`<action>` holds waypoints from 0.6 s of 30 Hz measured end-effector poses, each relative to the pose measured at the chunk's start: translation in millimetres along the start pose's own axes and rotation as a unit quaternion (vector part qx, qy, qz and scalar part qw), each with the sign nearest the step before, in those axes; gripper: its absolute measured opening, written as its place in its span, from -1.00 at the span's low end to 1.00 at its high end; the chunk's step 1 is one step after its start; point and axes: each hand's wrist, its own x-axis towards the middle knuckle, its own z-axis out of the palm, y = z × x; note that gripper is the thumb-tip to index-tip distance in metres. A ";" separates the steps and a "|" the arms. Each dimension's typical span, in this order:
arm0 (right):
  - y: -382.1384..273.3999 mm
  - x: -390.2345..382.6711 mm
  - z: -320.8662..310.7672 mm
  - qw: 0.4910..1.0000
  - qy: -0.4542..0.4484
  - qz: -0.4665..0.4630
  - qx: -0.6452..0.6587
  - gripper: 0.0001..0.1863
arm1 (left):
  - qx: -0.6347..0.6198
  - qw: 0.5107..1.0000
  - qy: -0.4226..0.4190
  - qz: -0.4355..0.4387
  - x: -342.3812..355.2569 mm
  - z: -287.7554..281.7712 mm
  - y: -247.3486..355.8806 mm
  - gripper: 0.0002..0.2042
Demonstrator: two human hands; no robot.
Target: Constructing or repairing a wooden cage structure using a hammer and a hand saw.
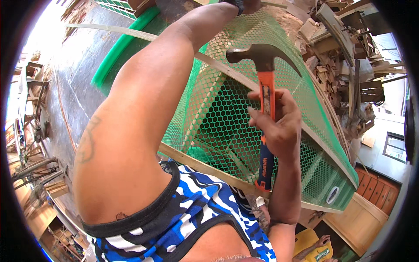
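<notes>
My right hand (281, 129) is closed round the orange and dark-blue handle of a claw hammer (267, 102). The hammer stands upright in the view, its dark metal head at the top and its claw curving right. Behind it, green hexagonal plastic mesh (244, 35) covers a long wooden frame, with a pale wooden strip (233, 73) running across it. My left arm stretches far forward over the mesh. At the top edge, my left hand (251, 6) is near the far end of the mesh, its fingers cut off from view.
A roll of green mesh (120, 52) lies on the grey floor at the left. Scrap wood (325, 70) is heaped at the right. A person in a yellow top (312, 244) is at the lower right, near a wooden panel (353, 222).
</notes>
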 end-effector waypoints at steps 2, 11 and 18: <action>-14.1 -3.4 -13.5 1.000 0.008 0.021 0.022 -0.46 | -0.001 0.998 -0.051 0.028 10.8 6.0 14.3 -0.60; -18.5 -8.7 -74.9 0.956 -0.051 -0.052 0.285 0.02 | -0.107 0.990 0.048 0.079 32.2 67.1 73.7 -0.67; -49.8 21.7 -5.1 0.966 0.035 -0.203 -0.153 -0.64 | 0.028 0.999 -0.045 0.008 -10.0 -24.6 8.2 -0.70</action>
